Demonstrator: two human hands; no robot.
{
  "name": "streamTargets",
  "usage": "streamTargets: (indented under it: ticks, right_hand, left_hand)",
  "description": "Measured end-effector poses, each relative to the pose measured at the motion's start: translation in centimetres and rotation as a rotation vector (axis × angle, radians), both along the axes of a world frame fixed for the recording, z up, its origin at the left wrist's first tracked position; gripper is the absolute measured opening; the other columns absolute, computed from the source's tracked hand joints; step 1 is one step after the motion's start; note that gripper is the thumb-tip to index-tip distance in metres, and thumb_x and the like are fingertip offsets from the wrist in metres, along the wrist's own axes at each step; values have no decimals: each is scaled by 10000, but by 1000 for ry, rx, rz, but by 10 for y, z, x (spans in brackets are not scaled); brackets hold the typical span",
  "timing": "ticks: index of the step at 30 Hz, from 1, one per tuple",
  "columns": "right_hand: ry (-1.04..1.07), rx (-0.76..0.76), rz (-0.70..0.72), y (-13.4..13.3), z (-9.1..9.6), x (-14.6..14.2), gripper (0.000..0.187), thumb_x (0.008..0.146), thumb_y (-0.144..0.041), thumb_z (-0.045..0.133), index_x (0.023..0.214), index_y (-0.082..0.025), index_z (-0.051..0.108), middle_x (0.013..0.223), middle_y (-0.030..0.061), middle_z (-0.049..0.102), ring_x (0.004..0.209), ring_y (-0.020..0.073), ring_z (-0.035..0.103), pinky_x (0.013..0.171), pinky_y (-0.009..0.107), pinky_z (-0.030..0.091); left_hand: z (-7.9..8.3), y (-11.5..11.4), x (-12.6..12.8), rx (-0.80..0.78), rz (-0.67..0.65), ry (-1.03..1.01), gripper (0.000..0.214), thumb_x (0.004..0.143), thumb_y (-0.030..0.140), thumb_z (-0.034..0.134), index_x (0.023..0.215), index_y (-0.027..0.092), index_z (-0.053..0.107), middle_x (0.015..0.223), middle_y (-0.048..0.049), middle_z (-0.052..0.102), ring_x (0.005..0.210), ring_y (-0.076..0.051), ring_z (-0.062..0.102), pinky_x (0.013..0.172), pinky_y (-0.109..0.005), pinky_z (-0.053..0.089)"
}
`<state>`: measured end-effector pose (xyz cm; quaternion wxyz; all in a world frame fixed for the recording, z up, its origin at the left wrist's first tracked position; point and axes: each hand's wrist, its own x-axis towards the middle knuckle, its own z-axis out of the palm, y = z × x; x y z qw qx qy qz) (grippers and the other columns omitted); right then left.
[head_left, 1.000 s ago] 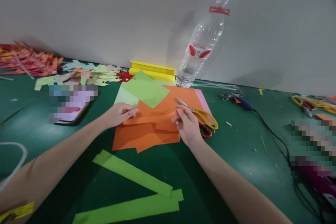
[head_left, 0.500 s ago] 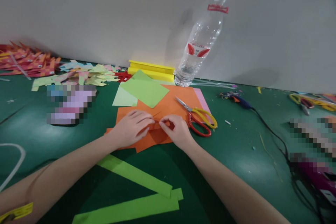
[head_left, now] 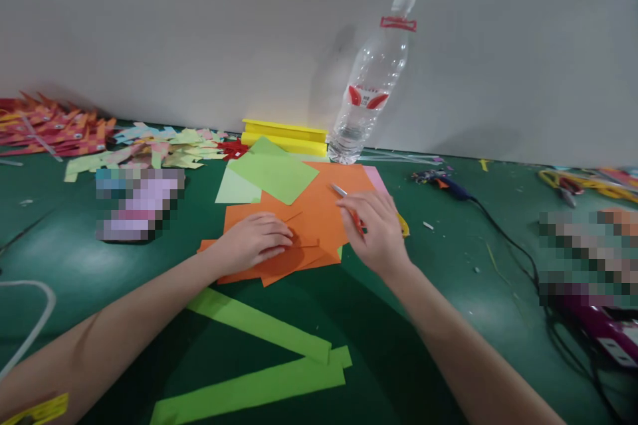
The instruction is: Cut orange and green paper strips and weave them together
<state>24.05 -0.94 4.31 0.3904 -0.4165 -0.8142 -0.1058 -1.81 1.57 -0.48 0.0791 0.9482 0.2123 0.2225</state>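
My left hand (head_left: 255, 239), its fingers together and bent, rests over the folded orange paper (head_left: 309, 254) and holds it at the fold; the thumb side is partly hidden. More orange sheets (head_left: 326, 196) lie beneath and behind it. To the right, my right hand (head_left: 375, 229) is closed over the handles of a pair of scissors (head_left: 339, 190). The blades point away to the upper left, and a bit of yellow handle shows past the hand. Light green sheets (head_left: 284, 169) overlap the orange ones at the back.
Green strips (head_left: 254, 388) lie on the table in front. A tilted plastic bottle (head_left: 371, 70) leans on the wall beside a yellow folded piece (head_left: 284, 139). Paper scraps (head_left: 179, 146) are at back left, a phone-like blurred object (head_left: 142, 206) below them. A black cord (head_left: 508, 246) runs right.
My right hand has left the orange paper and moved right onto the scissors' handles. My left hand stays on the paper. The view has shifted slightly.
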Motion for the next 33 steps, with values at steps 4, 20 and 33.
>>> streamTargets:
  ticks: [4, 20, 33]
  right_hand:
    - [-133, 95, -116, -2, 8, 29, 130, 849, -148, 523, 944, -211, 585, 880, 57, 676, 848, 226, 592, 810, 380, 432]
    - [-144, -493, -467, 18, -49, 81, 416, 829, -469, 529, 1125, -182, 584, 1041, 130, 613, 1015, 329, 564, 884, 470, 455]
    - [-106, -554, -404, 13, -41, 81, 336, 859, -394, 508, 1115, -187, 572, 1084, 125, 589, 1045, 309, 573, 903, 460, 457]
  left_hand:
    - [3, 3, -3, -35, 31, -8, 170, 940, 278, 494, 1001, 227, 645, 1060, -18, 689, 1019, -163, 596, 971, -360, 403]
    - [0, 8, -5, 56, 117, 39, 196, 957, 234, 439, 1019, 198, 621, 990, -53, 658, 938, -184, 578, 877, -363, 412]
    - [-3, 8, -5, 4, 114, 24, 203, 960, 238, 431, 1060, 209, 605, 1024, -55, 625, 953, -187, 552, 883, -361, 404]
